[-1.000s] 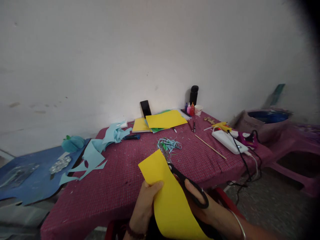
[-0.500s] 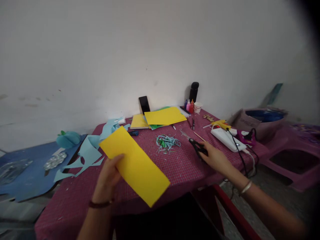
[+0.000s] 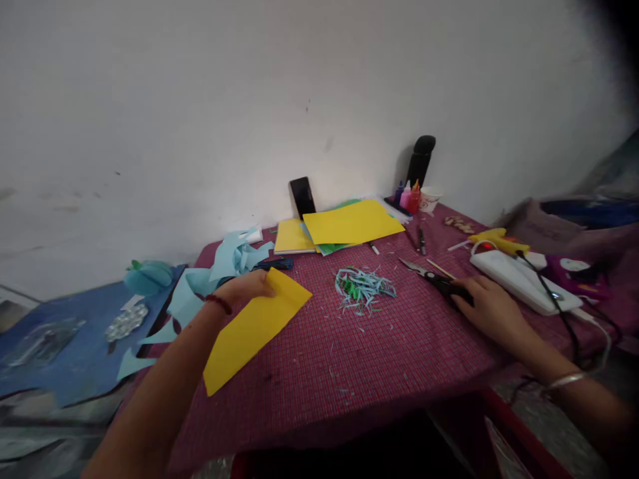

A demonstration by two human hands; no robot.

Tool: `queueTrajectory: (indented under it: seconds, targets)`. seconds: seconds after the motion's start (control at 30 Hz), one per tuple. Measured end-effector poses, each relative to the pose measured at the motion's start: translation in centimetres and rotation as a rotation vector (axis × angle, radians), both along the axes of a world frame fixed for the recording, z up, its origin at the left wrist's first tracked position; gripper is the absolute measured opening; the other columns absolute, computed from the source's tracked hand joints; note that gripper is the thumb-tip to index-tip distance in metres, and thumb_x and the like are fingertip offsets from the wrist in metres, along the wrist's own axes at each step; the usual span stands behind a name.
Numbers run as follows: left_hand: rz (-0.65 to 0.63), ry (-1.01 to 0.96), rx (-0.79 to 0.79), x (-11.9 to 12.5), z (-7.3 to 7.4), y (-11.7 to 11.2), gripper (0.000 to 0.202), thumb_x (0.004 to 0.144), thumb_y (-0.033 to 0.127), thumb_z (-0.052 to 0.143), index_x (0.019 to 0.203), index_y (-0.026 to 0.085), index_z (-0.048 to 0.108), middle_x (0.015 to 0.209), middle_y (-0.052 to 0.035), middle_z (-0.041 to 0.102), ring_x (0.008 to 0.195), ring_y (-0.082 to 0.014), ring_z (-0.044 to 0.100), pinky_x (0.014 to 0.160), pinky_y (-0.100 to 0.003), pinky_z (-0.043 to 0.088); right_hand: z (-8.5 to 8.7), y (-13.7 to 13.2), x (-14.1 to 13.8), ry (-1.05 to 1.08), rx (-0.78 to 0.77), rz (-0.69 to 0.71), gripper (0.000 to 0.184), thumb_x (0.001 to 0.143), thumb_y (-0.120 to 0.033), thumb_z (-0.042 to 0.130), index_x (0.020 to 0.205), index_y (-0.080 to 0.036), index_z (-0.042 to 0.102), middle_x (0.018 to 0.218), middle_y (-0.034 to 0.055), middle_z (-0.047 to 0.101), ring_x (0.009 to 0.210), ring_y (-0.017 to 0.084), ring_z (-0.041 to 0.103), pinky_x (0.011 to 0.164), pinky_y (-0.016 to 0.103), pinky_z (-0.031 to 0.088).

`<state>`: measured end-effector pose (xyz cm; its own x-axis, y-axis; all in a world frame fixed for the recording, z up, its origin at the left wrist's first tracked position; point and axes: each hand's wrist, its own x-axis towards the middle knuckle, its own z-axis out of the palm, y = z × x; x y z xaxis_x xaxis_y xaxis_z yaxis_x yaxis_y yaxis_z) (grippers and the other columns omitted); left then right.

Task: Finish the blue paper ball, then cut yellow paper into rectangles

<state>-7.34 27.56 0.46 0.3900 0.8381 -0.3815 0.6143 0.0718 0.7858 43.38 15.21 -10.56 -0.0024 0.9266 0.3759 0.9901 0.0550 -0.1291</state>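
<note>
My left hand (image 3: 247,287) grips the top edge of a yellow paper piece (image 3: 249,336), which slants low over the left part of the table. My right hand (image 3: 486,306) is closed around the black handles of a pair of scissors (image 3: 433,278), low at the table's surface. The scissors' blades point left, toward a heap of thin light-blue and green paper shreds (image 3: 362,286). Light-blue paper scraps (image 3: 192,293) lie just beyond my left hand.
Yellow sheets (image 3: 354,223) lie at the back near a leaning phone (image 3: 302,196). Small paint bottles (image 3: 412,198), a paper cup (image 3: 429,198) and a black bottle (image 3: 420,159) stand at the back right. A white power strip (image 3: 519,279) and yellow glue gun (image 3: 499,241) lie rightward.
My left hand has moved up and inward, turning the yellow paper so it slants the other way. My right hand has lowered the scissors toward the table. The view has shifted.
</note>
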Motion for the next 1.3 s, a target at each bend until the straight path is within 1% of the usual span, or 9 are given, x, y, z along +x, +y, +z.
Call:
queueTrajectory:
  seconds: [0.1, 0.2, 0.33, 0.43, 0.63, 0.8, 0.93, 1.17, 1.3]
  targets:
    - [-0.1, 0.011, 0.039, 3.4, -0.8, 2.0, 0.02, 0.058, 0.008, 0.068, 0.078, 0.005, 0.069, 0.075, -0.0069, 0.073, 0.067, -0.0217, 0.065, 0.065, -0.032, 0.055, -0.3, 0.3, 0.2, -0.013, 0.007, -0.004, 0.024, 0.087, -0.026, 0.055, 0.104, -0.01, 0.062, 0.098, 0.0151, 0.064, 0.091, 0.028, 0.06, 0.085, 0.037, 0.045]
    - [-0.115, -0.017, 0.164, 5.9, -1.3, 2.8, 0.042, 0.065, 0.014, 0.066, 0.107, 0.008, 0.066, 0.107, -0.0124, 0.071, 0.097, -0.0283, 0.065, 0.085, -0.04, 0.053, 0.0, 0.2, 0.1, -0.012, 0.012, 0.013, 0.023, 0.088, -0.026, 0.052, 0.103, -0.011, 0.062, 0.097, 0.0146, 0.064, 0.091, 0.027, 0.061, 0.084, 0.037, 0.046]
    - [-0.06, 0.02, 0.431, 5.8, -2.1, 1.2, 0.073, 0.074, 0.022, 0.063, 0.142, 0.015, 0.037, 0.15, -0.0142, 0.038, 0.136, -0.0286, 0.036, 0.113, -0.047, 0.029, 0.9, -0.3, -0.1, -0.021, 0.003, 0.01, 0.021, 0.089, -0.025, 0.053, 0.103, -0.012, 0.061, 0.099, 0.0145, 0.064, 0.093, 0.028, 0.061, 0.087, 0.039, 0.047]
    - [-0.185, 0.253, 0.647, 4.0, -3.3, -2.2, 0.066, 0.079, 0.033, 0.06, 0.139, 0.015, 0.041, 0.145, -0.0139, 0.043, 0.135, -0.0283, 0.037, 0.114, -0.048, 0.026, 2.3, -0.4, -0.8, 0.019, 0.048, 0.026, 0.02, 0.089, -0.023, 0.054, 0.105, -0.014, 0.06, 0.1, 0.0136, 0.063, 0.095, 0.027, 0.06, 0.088, 0.038, 0.047]
    - [-0.305, 0.624, 0.619, 3.0, -5.3, -7.7, 0.062, 0.073, 0.016, 0.053, 0.135, 0.012, 0.047, 0.141, -0.0166, 0.048, 0.131, -0.0297, 0.043, 0.109, -0.043, 0.037, 5.7, 0.7, -6.6, 0.138, 0.152, 0.28, 0.02, 0.09, -0.019, 0.054, 0.109, -0.018, 0.058, 0.103, 0.0114, 0.063, 0.097, 0.023, 0.06, 0.088, 0.037, 0.049]
    - [-0.326, 0.703, 0.587, 4.0, -4.9, -7.7, 0.062, 0.07, 0.008, 0.045, 0.132, 0.011, 0.051, 0.137, -0.0166, 0.051, 0.124, -0.0303, 0.049, 0.104, -0.044, 0.043, 6.7, 3.5, -15.1, 0.108, 0.007, 0.591, 0.03, 0.087, -0.015, 0.053, 0.117, -0.021, 0.057, 0.112, 0.0093, 0.063, 0.104, 0.023, 0.059, 0.093, 0.041, 0.048]
    - [-0.316, 0.667, 0.578, 3.8, -4.5, -7.3, 0.066, 0.07, 0.009, 0.047, 0.136, 0.01, 0.046, 0.138, -0.0153, 0.051, 0.127, -0.027, 0.047, 0.108, -0.04, 0.038, 6.0, 6.9, -20.5, -0.142, -0.054, 0.789, 0.041, 0.087, -0.009, 0.05, 0.126, -0.022, 0.055, 0.125, 0.0102, 0.06, 0.115, 0.025, 0.055, 0.104, 0.048, 0.039]
    - [-0.148, 0.618, 0.593, 4.3, -5.1, -7.6, 0.087, 0.079, 0.052, 0.059, 0.146, 0.007, 0.029, 0.133, -0.0197, 0.055, 0.119, -0.0331, 0.054, 0.1, -0.046, 0.044, 5.6, 12.5, -23.8, -0.332, 0.022, 0.924, 0.013, 0.091, -0.021, 0.055, 0.094, -0.019, 0.068, 0.115, 0.0077, 0.065, 0.114, 0.025, 0.054, 0.112, 0.053, 0.025]
    - [-0.065, 0.787, 0.711, 4.6, -5.2, -8.4, 0.052, 0.089, 0.032, 0.05, 0.137, 0.011, 0.045, 0.124, -0.0163, 0.062, 0.111, -0.0303, 0.059, 0.095, -0.045, 0.047, 7.4, 12.8, -24.5, -0.305, 0.103, 0.932, 0.012, 0.091, -0.021, 0.057, 0.089, -0.02, 0.068, 0.108, 0.0041, 0.068, 0.112, 0.023, 0.055, 0.113, 0.053, 0.021]
